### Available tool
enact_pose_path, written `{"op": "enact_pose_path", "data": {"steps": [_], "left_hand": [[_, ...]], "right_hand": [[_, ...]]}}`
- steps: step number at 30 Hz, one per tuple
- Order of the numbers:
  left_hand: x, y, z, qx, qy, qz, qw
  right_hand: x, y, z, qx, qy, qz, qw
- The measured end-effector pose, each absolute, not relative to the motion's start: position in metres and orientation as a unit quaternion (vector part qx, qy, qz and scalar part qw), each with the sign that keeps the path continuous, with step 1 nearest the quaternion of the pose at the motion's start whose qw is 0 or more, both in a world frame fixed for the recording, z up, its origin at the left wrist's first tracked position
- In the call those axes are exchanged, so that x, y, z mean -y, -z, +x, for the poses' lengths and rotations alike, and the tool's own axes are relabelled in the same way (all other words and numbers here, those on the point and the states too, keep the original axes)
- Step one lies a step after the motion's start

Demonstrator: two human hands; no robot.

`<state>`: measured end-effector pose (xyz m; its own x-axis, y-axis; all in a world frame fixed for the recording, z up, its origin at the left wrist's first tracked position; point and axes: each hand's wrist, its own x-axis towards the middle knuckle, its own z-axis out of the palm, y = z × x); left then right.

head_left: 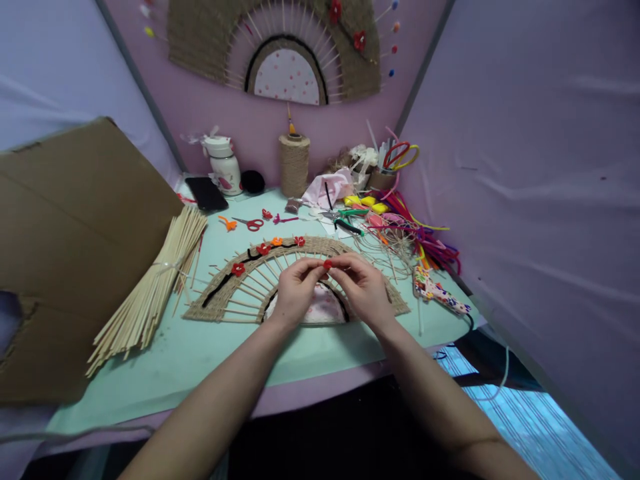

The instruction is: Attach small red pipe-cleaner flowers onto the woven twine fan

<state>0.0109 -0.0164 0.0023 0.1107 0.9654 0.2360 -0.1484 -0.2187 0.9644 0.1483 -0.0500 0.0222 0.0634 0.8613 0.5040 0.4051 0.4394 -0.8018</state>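
Note:
My left hand (296, 288) and my right hand (362, 285) meet over the middle of a half-round woven twine fan (220, 301) on the pale green table (200, 360). Both hands pinch one small red piece (327, 265) between their fingertips. The fan has wooden stick ribs, a black curved line, and red flowers (239, 269) and an orange one (277, 241) along its arc. My hands hide its dotted centre.
A bundle of wooden sticks (150, 293) and a cardboard sheet (75, 247) lie left. Scissors (250, 223), a twine spool (294, 163), a bottle (223, 165), a phone (206, 193), pipe cleaners (425, 233) and a patterned glue gun (440, 293) sit behind and right. A finished fan (280, 47) hangs on the wall.

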Motion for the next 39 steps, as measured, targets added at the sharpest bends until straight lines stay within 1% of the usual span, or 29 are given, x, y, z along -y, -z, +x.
{"op": "enact_pose_path", "data": {"steps": [3,6,10,12,15,18,21,22,24,26,27,30,34,36,39], "left_hand": [[0.014,0.002,0.011,-0.395,-0.535,0.558,0.496],[0.011,0.007,0.011,-0.411,-0.507,0.564,0.506],[0.008,0.01,0.012,-0.421,-0.51,0.529,0.533],[0.008,0.01,0.012,-0.422,-0.51,0.531,0.529],[0.007,0.009,0.013,-0.411,-0.498,0.53,0.55],[0.005,0.008,0.012,-0.406,-0.511,0.494,0.575],[0.002,0.004,0.009,-0.417,-0.522,0.447,0.595],[0.002,0.003,0.009,-0.418,-0.525,0.429,0.605],[0.0,-0.001,0.007,-0.405,-0.538,0.381,0.634],[-0.001,-0.003,0.005,-0.376,-0.552,0.325,0.67],[-0.002,-0.005,0.004,-0.362,-0.556,0.297,0.687],[-0.005,-0.008,0.0,-0.338,-0.551,0.237,0.725],[-0.009,-0.009,-0.005,-0.317,-0.545,0.208,0.747],[-0.01,-0.007,-0.006,-0.308,-0.548,0.202,0.751],[-0.01,-0.005,-0.005,-0.3,-0.553,0.202,0.75]], "right_hand": [[0.046,-0.016,0.146,0.65,-0.171,-0.513,0.534],[0.042,-0.01,0.146,0.674,-0.094,-0.521,0.516],[0.04,-0.006,0.151,0.713,0.025,-0.53,0.458],[0.04,-0.005,0.152,0.728,0.05,-0.536,0.425],[0.042,-0.003,0.15,0.75,0.028,-0.524,0.404],[0.045,-0.003,0.149,0.758,-0.019,-0.509,0.408],[0.04,-0.013,0.164,0.76,-0.05,-0.512,0.397],[0.034,-0.019,0.173,0.758,-0.047,-0.526,0.382],[0.015,-0.035,0.193,0.75,-0.023,-0.582,0.315],[-0.013,-0.053,0.211,0.733,0.002,-0.662,0.154],[-0.03,-0.06,0.218,0.729,0.004,-0.675,0.117],[-0.081,-0.067,0.226,0.718,-0.009,-0.695,0.03],[-0.128,-0.052,0.217,0.704,-0.037,-0.705,-0.077],[-0.139,-0.044,0.213,0.701,-0.044,-0.703,-0.112],[-0.147,-0.041,0.213,0.696,-0.043,-0.703,-0.139]]}}
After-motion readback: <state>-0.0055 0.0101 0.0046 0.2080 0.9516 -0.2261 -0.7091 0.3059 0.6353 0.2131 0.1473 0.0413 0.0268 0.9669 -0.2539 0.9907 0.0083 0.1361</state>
